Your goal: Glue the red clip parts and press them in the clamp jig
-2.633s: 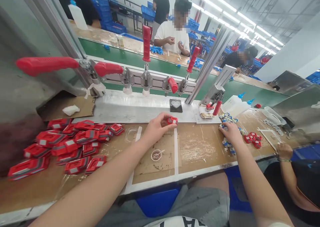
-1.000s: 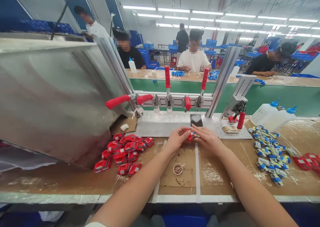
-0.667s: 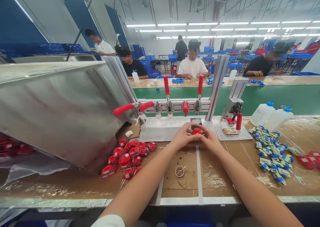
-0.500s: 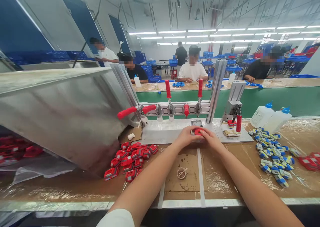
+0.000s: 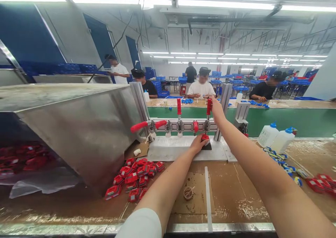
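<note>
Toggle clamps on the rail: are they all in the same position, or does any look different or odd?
They differ. The leftmost clamp handle lies almost flat, pointing left, while the handle further right stands upright. The right hand grips another upright handle. The left hand presses a red part on the black fixture. Nothing looks broken.

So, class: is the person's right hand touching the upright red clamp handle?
Touching. The head view shows the right hand wrapped around the red clamp handle.

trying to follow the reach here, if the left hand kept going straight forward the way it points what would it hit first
Probably the small red plastic part under its fingertips, seated on the dark square fixture block. The left hand already touches it. Beyond stands the upright red-handled toggle clamp, though depth there is hard to judge.
</note>
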### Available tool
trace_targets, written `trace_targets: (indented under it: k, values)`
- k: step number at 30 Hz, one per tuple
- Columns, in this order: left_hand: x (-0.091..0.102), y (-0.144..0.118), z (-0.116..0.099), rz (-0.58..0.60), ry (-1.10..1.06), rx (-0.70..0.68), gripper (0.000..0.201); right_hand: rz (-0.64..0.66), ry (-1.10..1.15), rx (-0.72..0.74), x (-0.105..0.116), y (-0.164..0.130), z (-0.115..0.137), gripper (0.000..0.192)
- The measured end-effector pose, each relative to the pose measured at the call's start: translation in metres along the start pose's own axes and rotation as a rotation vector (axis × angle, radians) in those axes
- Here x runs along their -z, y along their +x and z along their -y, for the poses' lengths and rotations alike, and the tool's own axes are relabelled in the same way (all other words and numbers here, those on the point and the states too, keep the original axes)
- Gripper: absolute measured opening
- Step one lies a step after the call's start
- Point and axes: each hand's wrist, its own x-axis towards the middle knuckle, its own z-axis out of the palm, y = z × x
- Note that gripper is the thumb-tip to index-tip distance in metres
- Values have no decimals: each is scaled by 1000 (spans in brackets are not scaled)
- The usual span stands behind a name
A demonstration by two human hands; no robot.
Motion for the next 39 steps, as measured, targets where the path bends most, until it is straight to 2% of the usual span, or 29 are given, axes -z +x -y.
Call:
trace_targets:
  k: [2, 3, 7, 10, 14, 18, 20, 22, 25, 27, 31, 33, 37, 39]
  values:
    - [-3, 1, 2, 7, 16, -10, 48, 14, 157, -120, -5, -2, 1, 64]
    - [-4, 1, 3, 8, 23, -13, 48, 21, 222, -128, -4, -10, 0, 66]
    - [-7, 4, 8, 4, 46, 0, 45, 144, 262, 59, 10, -58, -5, 72]
    - [-7, 7, 10, 9, 56, 11, 44, 200, 210, 137, 21, -83, -10, 76]
    - [-4, 8, 9, 19, 78, 11, 46, 261, 61, 229, 31, -101, -27, 76]
    - [-2, 6, 5, 29, 103, -10, 43, 484, -230, 309, 40, -124, -52, 76]
    - [-1, 5, 4, 29, 107, -24, 41, 524, -298, 316, 41, -132, -58, 72]
    - [-1, 6, 4, 28, 104, -37, 41, 409, -294, 247, 36, -132, -57, 71]
    - [-2, 7, 5, 24, 100, -52, 40, 206, -336, 135, 21, -117, -48, 67]
    - [-3, 7, 6, 21, 104, -53, 38, 209, -430, 159, 11, -103, -40, 63]
    - [-3, 8, 7, 22, 127, -54, 38, 329, -556, 230, 4, -90, -33, 58]
    - [-2, 8, 7, 26, 139, -57, 39, 299, -544, 218, 6, -92, -37, 55]
    - [0, 7, 5, 29, 158, -69, 39, -33, -398, 118, 12, -98, -64, 38]
    - [1, 7, 4, 26, 163, -73, 38, -148, -356, 25, 14, -100, -78, 46]
